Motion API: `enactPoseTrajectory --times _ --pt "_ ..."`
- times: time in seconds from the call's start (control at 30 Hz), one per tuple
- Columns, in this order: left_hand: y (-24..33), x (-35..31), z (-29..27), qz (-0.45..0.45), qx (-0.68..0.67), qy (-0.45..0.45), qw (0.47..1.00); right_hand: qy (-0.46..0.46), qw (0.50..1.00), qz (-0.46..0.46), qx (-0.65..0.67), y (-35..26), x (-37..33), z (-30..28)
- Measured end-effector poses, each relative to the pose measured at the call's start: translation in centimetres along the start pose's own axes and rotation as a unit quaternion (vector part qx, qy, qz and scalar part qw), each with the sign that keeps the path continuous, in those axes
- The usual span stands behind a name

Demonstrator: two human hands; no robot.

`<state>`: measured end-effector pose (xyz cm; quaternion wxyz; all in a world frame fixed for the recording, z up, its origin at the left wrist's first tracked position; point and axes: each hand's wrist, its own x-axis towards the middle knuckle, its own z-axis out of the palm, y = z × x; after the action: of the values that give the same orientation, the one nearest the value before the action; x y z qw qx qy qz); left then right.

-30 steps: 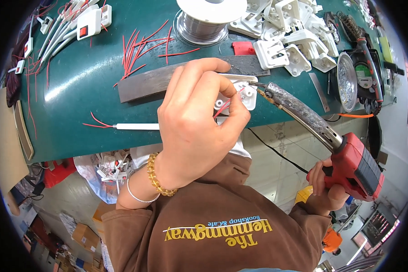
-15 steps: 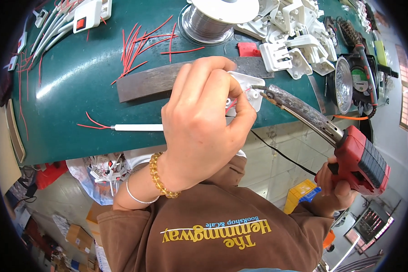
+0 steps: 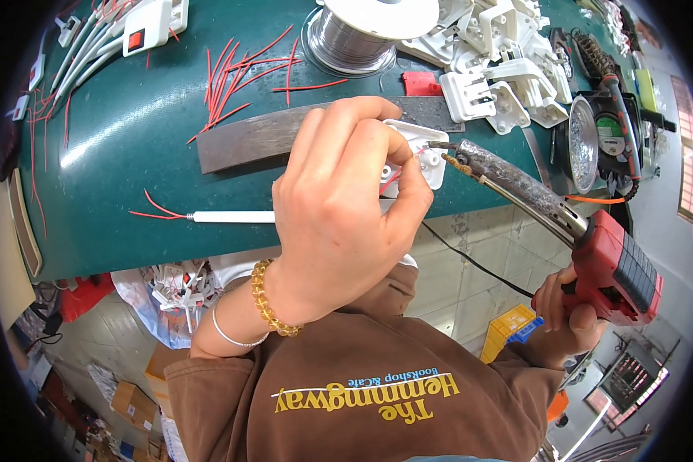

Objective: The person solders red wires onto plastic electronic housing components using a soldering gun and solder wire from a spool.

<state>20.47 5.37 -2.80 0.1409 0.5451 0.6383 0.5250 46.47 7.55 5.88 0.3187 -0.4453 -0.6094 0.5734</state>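
Note:
My left hand is over the front of the bench, its thumb and index finger pinching a thin red wire. The wire lies against a white plastic housing with small posts, partly covered by my fingers. In my right hand is a red soldering gun, gripped by its handle. Its dark tip reaches into the housing at the wire's end; whether they touch is too small to tell. A white cable with two red wires at its left end runs behind my left hand.
A flat grey metal bar lies behind my left hand. Beyond it are loose red wires and a solder spool. White plastic housings are piled at the back right, near a metal dish. A black cord hangs below the bench edge.
The soldering gun has shifted slightly left and tilted a little, its tip still at the housing. My left hand has barely moved and keeps its pinch on the red wire.

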Motion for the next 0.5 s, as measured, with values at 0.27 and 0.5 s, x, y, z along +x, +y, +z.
enactPoseTrajectory --times 0.27,0.5 --pt "0.0 0.1 0.2 0.000 0.010 0.003 1.000 -0.008 1.000 0.017 -0.013 -0.2 0.2 0.1" --pt "0.3 0.2 0.3 -0.005 0.021 0.009 1.000 -0.004 0.999 -0.029 -0.040 0.0 -0.3 -1.0"
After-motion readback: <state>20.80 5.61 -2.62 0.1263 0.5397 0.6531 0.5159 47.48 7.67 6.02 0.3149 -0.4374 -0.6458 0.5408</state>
